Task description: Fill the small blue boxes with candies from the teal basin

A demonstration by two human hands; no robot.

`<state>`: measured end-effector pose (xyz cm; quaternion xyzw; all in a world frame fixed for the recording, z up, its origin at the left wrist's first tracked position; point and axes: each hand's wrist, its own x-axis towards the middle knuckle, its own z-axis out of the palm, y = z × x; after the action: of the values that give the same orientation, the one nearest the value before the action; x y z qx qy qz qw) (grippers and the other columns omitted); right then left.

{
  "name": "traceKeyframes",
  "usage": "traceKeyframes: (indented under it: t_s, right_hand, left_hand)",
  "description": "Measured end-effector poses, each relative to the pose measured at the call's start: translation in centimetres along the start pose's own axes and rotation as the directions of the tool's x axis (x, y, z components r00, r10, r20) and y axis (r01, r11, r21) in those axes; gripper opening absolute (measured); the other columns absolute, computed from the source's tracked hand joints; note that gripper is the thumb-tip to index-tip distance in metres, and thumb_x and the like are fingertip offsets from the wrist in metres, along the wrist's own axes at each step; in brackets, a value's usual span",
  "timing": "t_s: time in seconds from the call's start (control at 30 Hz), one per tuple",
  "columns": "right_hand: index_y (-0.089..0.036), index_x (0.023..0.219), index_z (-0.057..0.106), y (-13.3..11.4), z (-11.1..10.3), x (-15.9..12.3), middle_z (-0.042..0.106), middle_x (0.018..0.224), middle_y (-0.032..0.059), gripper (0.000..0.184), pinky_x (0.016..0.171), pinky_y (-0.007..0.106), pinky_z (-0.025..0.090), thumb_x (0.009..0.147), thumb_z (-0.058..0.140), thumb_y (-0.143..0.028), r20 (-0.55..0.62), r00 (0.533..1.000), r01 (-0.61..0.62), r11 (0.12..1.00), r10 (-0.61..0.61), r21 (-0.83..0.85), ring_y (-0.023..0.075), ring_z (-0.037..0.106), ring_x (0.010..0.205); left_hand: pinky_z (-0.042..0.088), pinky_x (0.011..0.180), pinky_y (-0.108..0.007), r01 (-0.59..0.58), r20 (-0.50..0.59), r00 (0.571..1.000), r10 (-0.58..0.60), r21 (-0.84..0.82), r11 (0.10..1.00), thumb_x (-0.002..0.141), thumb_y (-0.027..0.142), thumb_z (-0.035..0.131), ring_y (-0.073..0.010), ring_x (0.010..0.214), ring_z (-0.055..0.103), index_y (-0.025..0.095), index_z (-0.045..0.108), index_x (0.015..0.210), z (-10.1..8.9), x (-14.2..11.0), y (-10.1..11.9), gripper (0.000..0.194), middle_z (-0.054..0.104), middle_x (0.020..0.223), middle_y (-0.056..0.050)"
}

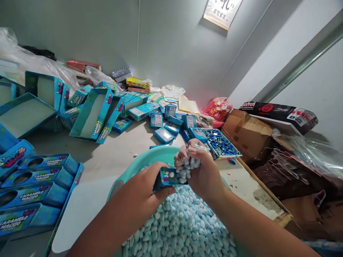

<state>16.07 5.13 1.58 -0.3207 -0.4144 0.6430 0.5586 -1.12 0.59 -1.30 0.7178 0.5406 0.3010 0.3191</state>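
Observation:
My left hand point(154, 182) is wrapped round a small blue candy box point(167, 176), held tilted over a turquoise tub point(142, 159). Candies point(184, 221), pale blue and white, fill much of the tub. A heap of the same candies point(191, 162) sits in my right hand point(202, 169), whose fingers are curled round them. That hand is at the box's right end, where several candies lie at its opening. The inside of the box is mostly hidden by my hands and the candies.
Blue display cartons point(92, 114) stand at the left, with a tray of boxes with round holes point(40, 178) nearer me. Small blue boxes point(164, 135) lie scattered behind the tub. Right of it are a tray of blue lids point(223, 142) and a cardboard box point(245, 132).

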Motion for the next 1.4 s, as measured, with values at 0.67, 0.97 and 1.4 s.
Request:
traceKeyframes:
  t_s: [0.67,0.97,1.4]
  right_hand:
    - [-0.022,0.068,0.064,0.2,-0.2,-0.2,0.062,0.066,0.0002,0.038,0.065,0.032,0.047,0.093,0.054,-0.048,0.083,0.997,-0.011,0.998,0.006,0.063,0.0171,0.06,0.063]
    - [-0.021,0.069,0.066,0.5,-0.1,-0.1,0.064,0.068,0.002,0.035,0.073,0.033,0.049,0.095,0.054,-0.041,0.136,0.989,0.057,0.997,-0.064,0.051,0.0186,0.061,0.07]
    - [-0.02,0.072,0.067,0.8,-0.6,-0.6,0.062,0.07,0.0007,0.029,0.063,0.029,0.045,0.094,0.058,-0.037,0.202,0.975,0.117,0.989,-0.097,-0.088,0.0156,0.059,0.062]
  left_hand:
    - [0.051,0.094,-0.031,-0.007,0.141,0.99,0.015,-0.06,0.998,0.098,0.035,0.054,-0.0215,0.117,0.062,0.036,0.063,0.118,-0.8,-0.1,1.2,0.021,0.065,0.128,0.002]
    - [0.054,0.093,-0.035,0.106,0.086,0.991,-0.106,0.003,0.994,0.095,0.043,0.056,-0.026,0.118,0.064,0.042,0.056,0.128,-0.5,-0.3,1.5,0.032,0.068,0.128,0.003]
    - [0.053,0.077,-0.037,0.254,0.07,0.964,-0.255,0.019,0.967,0.093,0.051,0.056,-0.0319,0.114,0.067,0.043,0.044,0.138,-0.5,-0.1,1.8,0.048,0.067,0.131,0.0]
